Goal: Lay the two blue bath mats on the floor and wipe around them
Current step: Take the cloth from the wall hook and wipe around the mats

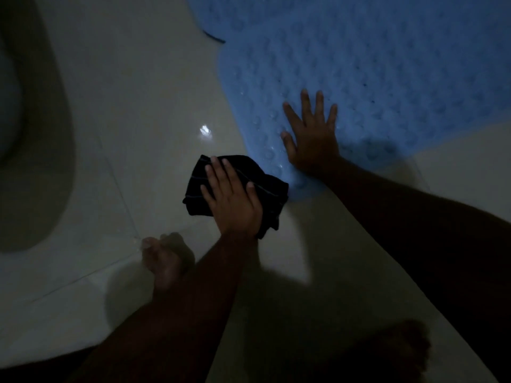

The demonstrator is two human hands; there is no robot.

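1. While your left hand [233,199] lies flat with fingers spread on a dark cloth [235,189], it presses that cloth onto the pale floor [132,111]; nothing is pinched, the palm simply bears down on it.
2. Your right hand [312,136] is splayed wide, palm down, on the near corner of a blue bath mat [373,64], holding nothing.
3. The cloth is black with thin lighter stripes (bunched and folded rather than neat), and its right edge sits just beside the mat's rounded lower edge; whether the two touch cannot be told in this dim light.
4. The mat under your right hand is bumpy all over and lies flat on the floor, filling the upper right of the view.
5. Above it, a second blue mat [199,15] shows at the top edge, with a dark strip of its border visible where the two meet; they seem to overlap there, though which one lies on top is unclear.
6. Your bare left foot [166,261] stands on the floor just below the cloth, and your right foot [398,352] is in shadow at the lower right.
7. A rounded grey shape [36,134] occupies the far left.
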